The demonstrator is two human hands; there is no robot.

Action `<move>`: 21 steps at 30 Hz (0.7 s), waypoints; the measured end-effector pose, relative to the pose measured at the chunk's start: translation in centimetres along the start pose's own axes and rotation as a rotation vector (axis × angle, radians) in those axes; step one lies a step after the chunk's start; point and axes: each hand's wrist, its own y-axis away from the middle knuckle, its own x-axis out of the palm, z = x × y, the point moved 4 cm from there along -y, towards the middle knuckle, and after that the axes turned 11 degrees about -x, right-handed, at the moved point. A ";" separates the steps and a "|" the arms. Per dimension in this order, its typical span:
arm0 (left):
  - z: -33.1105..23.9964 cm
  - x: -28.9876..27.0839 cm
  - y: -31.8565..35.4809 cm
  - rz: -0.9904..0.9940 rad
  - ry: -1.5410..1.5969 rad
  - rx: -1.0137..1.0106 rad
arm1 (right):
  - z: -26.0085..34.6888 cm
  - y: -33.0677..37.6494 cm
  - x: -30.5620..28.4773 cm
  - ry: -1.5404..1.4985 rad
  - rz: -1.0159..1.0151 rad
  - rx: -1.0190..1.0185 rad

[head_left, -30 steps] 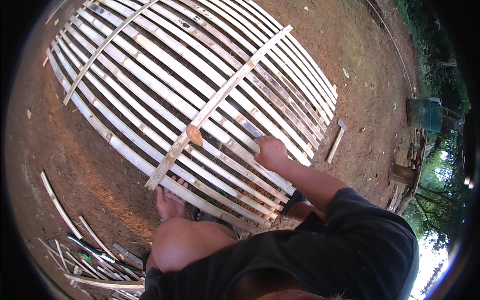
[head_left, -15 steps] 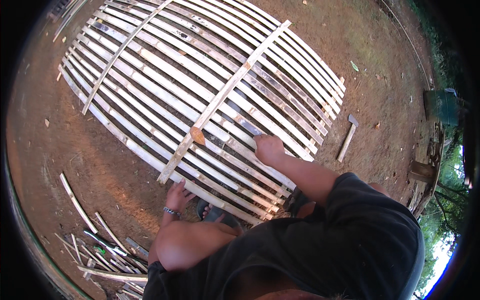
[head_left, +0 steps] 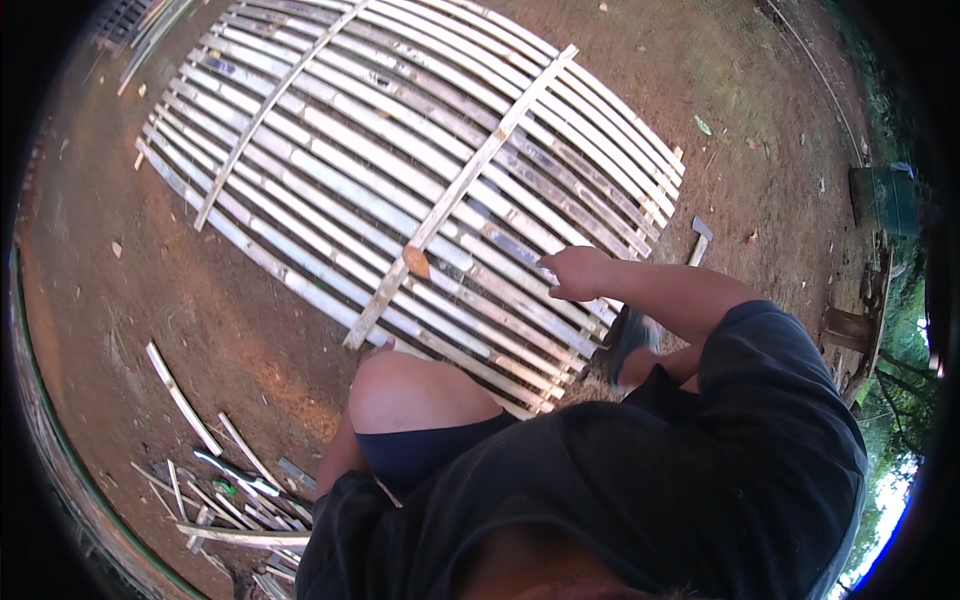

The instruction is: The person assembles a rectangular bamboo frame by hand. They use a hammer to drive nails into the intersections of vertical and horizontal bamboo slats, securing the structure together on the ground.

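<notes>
A large panel of pale, split bamboo slats [head_left: 345, 165] lies on the ground in front of me, with two cross strips [head_left: 470, 170] running over the long slats. My right hand [head_left: 580, 273] is at the panel's near right part, its fingers bent around a slat with a dark patch [head_left: 517, 248]. Behind my raised left knee, only a bit of my left hand [head_left: 380, 348] shows, by the near edge of the panel close to the cross strip's end. Its fingers are mostly hidden. On that cross strip rests a brown dry leaf [head_left: 416, 262].
A hatchet [head_left: 698, 248] lies on the dirt to the right of the panel. Loose bamboo strips [head_left: 240, 538] are heaped at lower left, with a long tool with a dark and pale blade [head_left: 235, 470] among them. A green container [head_left: 883, 201] stands far right.
My body has risen and shifted right, and my left knee now covers most of my left hand. My right hand stays by the same slat, its fingers slightly less tightly closed.
</notes>
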 end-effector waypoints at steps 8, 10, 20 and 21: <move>-7.1 1.3 6.2 -0.226 -1.158 -0.300 | -17.3 3.8 -10.6 0.113 -0.175 0.204; -9.6 3.9 9.6 -0.261 -1.365 -0.172 | -23.0 2.5 -12.9 0.162 -0.258 0.224; -8.3 24.6 11.0 -0.527 -1.331 0.279 | -41.2 -7.4 -18.7 -0.089 -0.582 0.416; -7.3 26.2 8.9 -0.517 -1.399 0.438 | -45.7 -8.7 -17.3 -0.033 -0.622 0.386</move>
